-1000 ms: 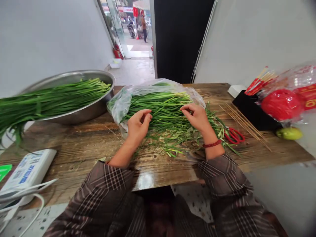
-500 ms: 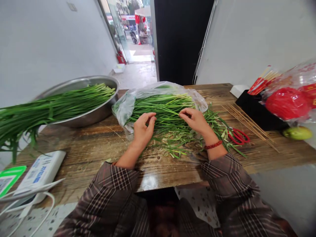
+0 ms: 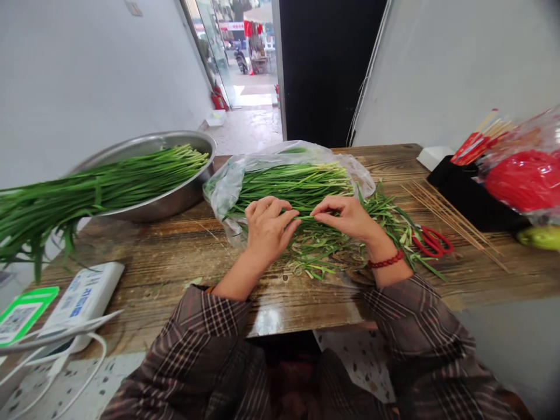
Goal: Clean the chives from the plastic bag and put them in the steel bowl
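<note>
A pile of garlic chives (image 3: 289, 179) lies on a clear plastic bag (image 3: 223, 181) in the middle of the table, pale stem ends to the right. In front of the pile, my left hand (image 3: 270, 228) pinches thumb against fingers. My right hand (image 3: 345, 216), a red bead bracelet at its wrist, pinches close beside it on the right. A thin chive stalk seems to run between the two sets of fingertips. Below the hands and to the right lie loose chive trimmings (image 3: 317, 256).
A steel basin (image 3: 175, 195) at the left holds a larger chive bundle (image 3: 131, 181) hanging over its rim. Red-handled scissors (image 3: 433, 240), thin wooden skewers (image 3: 455, 221) and a black box (image 3: 472, 204) are at the right. A white device (image 3: 87, 303) with cables sits front left.
My left hand has moved right and turned its back up, bringing its fingertips close to the right hand's. My right hand has dropped slightly. The view has shifted a little left.
</note>
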A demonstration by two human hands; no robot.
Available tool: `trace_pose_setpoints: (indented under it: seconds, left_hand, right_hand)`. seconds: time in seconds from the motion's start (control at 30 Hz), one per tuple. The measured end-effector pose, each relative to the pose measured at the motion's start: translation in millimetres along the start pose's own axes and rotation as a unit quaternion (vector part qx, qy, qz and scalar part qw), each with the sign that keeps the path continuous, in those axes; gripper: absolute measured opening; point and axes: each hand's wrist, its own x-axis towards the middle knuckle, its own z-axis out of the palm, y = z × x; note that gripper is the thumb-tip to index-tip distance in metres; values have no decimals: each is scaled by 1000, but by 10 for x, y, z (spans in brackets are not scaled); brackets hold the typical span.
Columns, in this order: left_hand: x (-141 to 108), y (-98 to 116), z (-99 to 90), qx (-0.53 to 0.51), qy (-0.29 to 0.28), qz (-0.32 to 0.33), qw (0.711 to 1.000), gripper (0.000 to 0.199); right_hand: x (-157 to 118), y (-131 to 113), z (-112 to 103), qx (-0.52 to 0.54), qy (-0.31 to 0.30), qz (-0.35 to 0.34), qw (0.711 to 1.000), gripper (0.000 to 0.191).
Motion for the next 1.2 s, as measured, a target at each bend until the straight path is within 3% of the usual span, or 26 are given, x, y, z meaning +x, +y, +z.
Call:
trace_pose_setpoints:
  seconds: [0.1, 0.2, 0.27, 0.33, 0.43, 0.57, 0.73, 0.83, 0.97, 1.07, 1.2]
  left_hand:
    - [9, -13, 55, -44, -46, -20, 998, 26]
    - [12, -40, 116, -148, -86, -91, 981, 36]
    - [14, -61, 138, -206, -88, -131, 966, 37]
    - [17, -77, 143, -230, -78, -148, 959, 35]
    - [16, -90, 145, -237, -65, -150, 958, 33]
    - [-10, -95, 179, -205, -63, -120, 969, 32]
    - [-42, -78, 220, -152, -64, -85, 983, 23]
    - [-39, -71, 218, -160, -53, -73, 983, 23]
    - [-26, -95, 197, -152, -50, -79, 984, 26]
    - [-23, -114, 180, -138, -56, -78, 986, 27]
    - [-24, -98, 174, -147, -49, -75, 985, 26]
  right_hand:
    - [20, 61, 9, 5, 45, 13, 999, 16]
    - [45, 186, -16, 36, 164, 66, 984, 20]
    - [59, 258, -46, 80, 239, 102, 962, 26]
    - [66, 286, -61, 127, 260, 122, 949, 35]
    - [66, 236, -14, 166, 186, 129, 960, 45]
    - [66, 130, 153, 207, 96, 117, 967, 40]
    - [67, 124, 289, 215, 123, 107, 963, 31]
    - [51, 139, 285, 206, 102, 105, 968, 29]
    - [22, 119, 228, 55, 66, 21, 996, 17]
    - [9, 88, 216, -48, 61, -61, 995, 9]
    - [8, 70, 304, -5, 94, -29, 995, 11]
